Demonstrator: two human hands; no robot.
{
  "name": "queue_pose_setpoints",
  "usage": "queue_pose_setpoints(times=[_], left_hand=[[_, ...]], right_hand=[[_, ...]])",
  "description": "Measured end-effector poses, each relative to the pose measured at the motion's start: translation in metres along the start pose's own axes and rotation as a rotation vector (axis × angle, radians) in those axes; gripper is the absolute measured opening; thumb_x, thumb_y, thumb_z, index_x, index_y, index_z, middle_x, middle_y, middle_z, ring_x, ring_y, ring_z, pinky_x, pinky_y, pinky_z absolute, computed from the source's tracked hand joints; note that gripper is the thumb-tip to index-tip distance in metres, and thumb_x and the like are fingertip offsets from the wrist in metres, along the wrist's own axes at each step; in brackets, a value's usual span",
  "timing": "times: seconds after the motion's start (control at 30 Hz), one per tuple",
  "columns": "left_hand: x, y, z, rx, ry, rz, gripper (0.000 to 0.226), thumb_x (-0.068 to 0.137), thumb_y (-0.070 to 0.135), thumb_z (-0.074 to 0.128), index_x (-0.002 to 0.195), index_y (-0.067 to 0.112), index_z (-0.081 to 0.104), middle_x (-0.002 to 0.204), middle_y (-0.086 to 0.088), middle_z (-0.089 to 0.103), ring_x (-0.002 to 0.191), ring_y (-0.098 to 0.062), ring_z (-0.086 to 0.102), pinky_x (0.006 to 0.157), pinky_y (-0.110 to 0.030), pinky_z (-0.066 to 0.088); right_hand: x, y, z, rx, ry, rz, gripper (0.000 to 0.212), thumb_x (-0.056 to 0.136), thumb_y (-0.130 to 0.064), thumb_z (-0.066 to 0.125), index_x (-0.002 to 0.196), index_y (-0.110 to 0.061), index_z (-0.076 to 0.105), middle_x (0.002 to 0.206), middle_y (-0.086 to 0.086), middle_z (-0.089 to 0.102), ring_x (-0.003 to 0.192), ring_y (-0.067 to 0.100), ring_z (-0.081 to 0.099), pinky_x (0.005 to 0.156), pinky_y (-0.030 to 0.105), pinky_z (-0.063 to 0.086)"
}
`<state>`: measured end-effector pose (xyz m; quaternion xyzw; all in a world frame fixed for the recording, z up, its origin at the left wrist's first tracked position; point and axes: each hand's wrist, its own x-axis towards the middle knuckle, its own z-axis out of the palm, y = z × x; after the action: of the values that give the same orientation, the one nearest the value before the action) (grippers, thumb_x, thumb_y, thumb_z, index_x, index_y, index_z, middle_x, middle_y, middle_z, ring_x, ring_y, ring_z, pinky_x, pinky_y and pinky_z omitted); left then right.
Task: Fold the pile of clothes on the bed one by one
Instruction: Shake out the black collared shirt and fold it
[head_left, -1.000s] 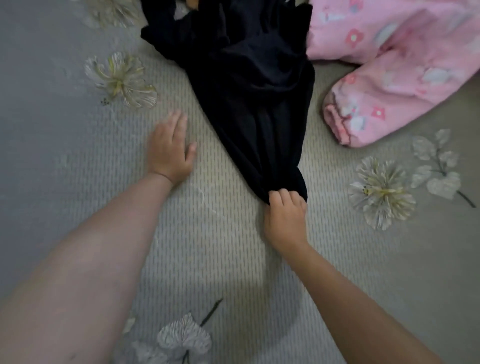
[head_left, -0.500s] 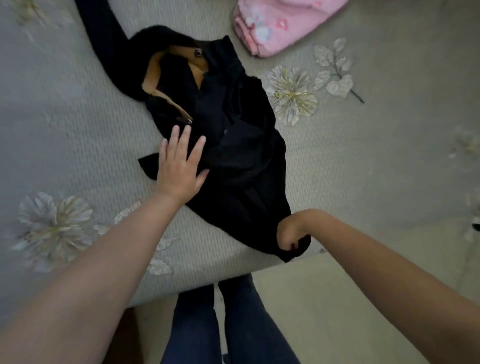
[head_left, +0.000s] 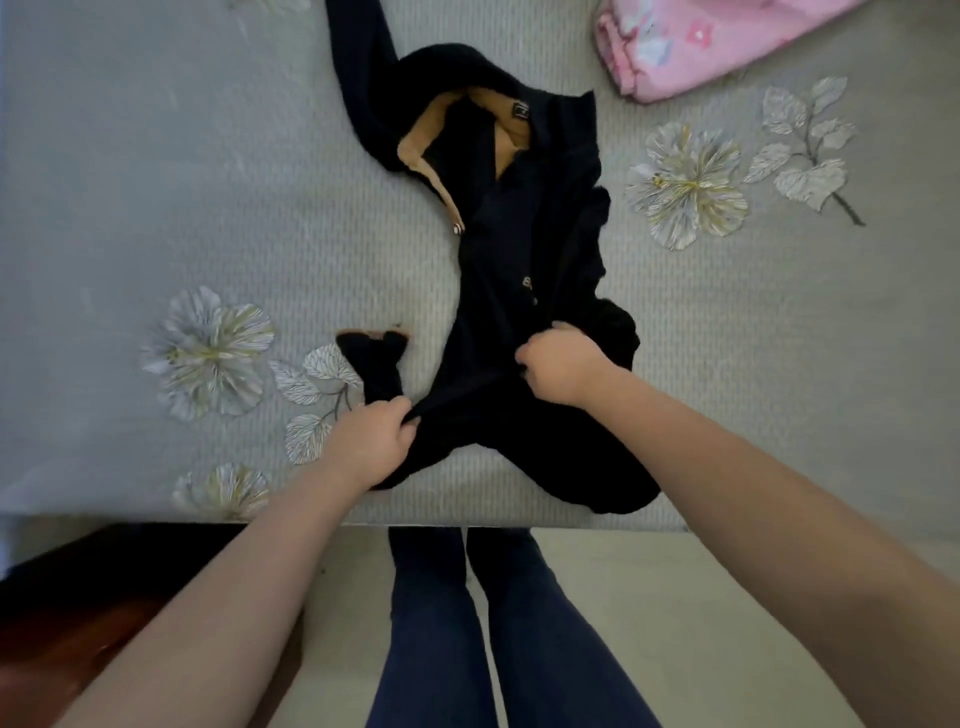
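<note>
Two hands on one black garment (head_left: 524, 270), which lies crumpled on the bed (head_left: 156, 182) near its front edge, hood end away from the person, tan lining showing at the hood opening. Left hand (head_left: 371, 439) has fingers curled round a bunch of fabric at the garment's lower left, just beside a dark cuffed piece (head_left: 376, 366) w/ a tan inside that sticks up toward the left. Right hand (head_left: 563, 366) is fisted, pinching the cloth near the middle, below a row of small snaps. Lower end of the garment reaches almost to the bed edge. Pink patterned garment (head_left: 691, 44) sits well apart at top right, partly out of frame. Bed cover is grey w/ pale flower & leaf prints. Person's legs in dark blue trousers (head_left: 457, 623) stand on a light floor (head_left: 649, 597) below the edge.
</note>
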<state>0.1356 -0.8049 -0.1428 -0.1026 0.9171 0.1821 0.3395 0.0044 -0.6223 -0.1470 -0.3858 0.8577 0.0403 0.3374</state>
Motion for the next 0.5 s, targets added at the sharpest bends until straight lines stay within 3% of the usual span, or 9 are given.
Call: queue_pose_setpoints(times=[0.1,0.17,0.23,0.3,0.4,0.43,0.5], left_hand=[[-0.022,-0.006,0.011,-0.014,-0.223,0.053,0.025,0.095,0.029,0.044,0.105,0.008,0.054,0.106,-0.012,0.061,0.099,-0.026,0.056,0.076,-0.031,0.040],[-0.026,-0.003,0.011,-0.093,-0.342,0.091,0.028,0.092,0.032,0.050,0.111,0.012,0.058,0.109,-0.007,0.062,0.102,-0.021,0.056,0.083,-0.028,0.041],[-0.018,0.003,0.004,-0.183,-0.313,0.099,0.028,0.091,0.032,0.052,0.109,0.013,0.061,0.109,-0.003,0.064,0.102,-0.018,0.056,0.086,-0.027,0.042],[-0.001,0.010,-0.009,-0.240,-0.129,0.067,0.025,0.092,0.028,0.050,0.105,0.010,0.062,0.106,-0.006,0.065,0.100,-0.021,0.057,0.084,-0.029,0.043],[0.028,0.023,-0.029,-0.260,0.120,-0.008,0.026,0.094,0.023,0.045,0.110,0.006,0.058,0.113,-0.011,0.061,0.104,-0.026,0.055,0.083,-0.032,0.041],[0.037,0.027,-0.034,-0.258,0.158,-0.017,0.028,0.094,0.022,0.044,0.114,0.006,0.055,0.117,-0.012,0.059,0.107,-0.026,0.054,0.085,-0.033,0.041],[0.051,0.030,-0.041,-0.252,0.208,-0.026,0.034,0.095,0.021,0.042,0.124,0.006,0.050,0.125,-0.013,0.054,0.114,-0.028,0.050,0.090,-0.034,0.039]], right_hand=[[-0.044,-0.004,0.016,0.233,-0.248,-0.103,0.025,0.090,-0.017,0.049,0.103,-0.003,0.064,0.104,0.013,0.065,0.099,0.027,0.057,0.076,0.024,0.037],[-0.062,0.004,0.019,0.317,-0.464,-0.096,0.027,0.090,-0.019,0.051,0.109,-0.005,0.064,0.110,0.010,0.065,0.103,0.024,0.057,0.075,0.019,0.035],[-0.061,0.017,0.009,0.367,-0.523,-0.042,0.028,0.091,-0.021,0.051,0.113,-0.007,0.063,0.114,0.008,0.064,0.104,0.021,0.057,0.073,0.014,0.034],[-0.045,0.029,-0.009,0.446,-0.292,0.059,0.025,0.091,-0.018,0.052,0.109,-0.006,0.065,0.106,0.013,0.067,0.098,0.024,0.061,0.073,0.017,0.037],[-0.006,0.046,-0.039,0.385,0.305,0.316,0.033,0.089,-0.020,0.055,0.118,-0.006,0.058,0.115,0.015,0.060,0.109,0.030,0.054,0.090,0.031,0.039],[0.008,0.052,-0.045,0.359,0.421,0.423,0.041,0.088,-0.024,0.056,0.124,-0.006,0.051,0.122,0.015,0.055,0.115,0.030,0.049,0.094,0.036,0.037],[0.032,0.060,-0.052,0.403,0.451,0.675,0.055,0.086,-0.034,0.058,0.130,-0.006,0.040,0.130,0.014,0.047,0.122,0.031,0.042,0.098,0.043,0.035]])
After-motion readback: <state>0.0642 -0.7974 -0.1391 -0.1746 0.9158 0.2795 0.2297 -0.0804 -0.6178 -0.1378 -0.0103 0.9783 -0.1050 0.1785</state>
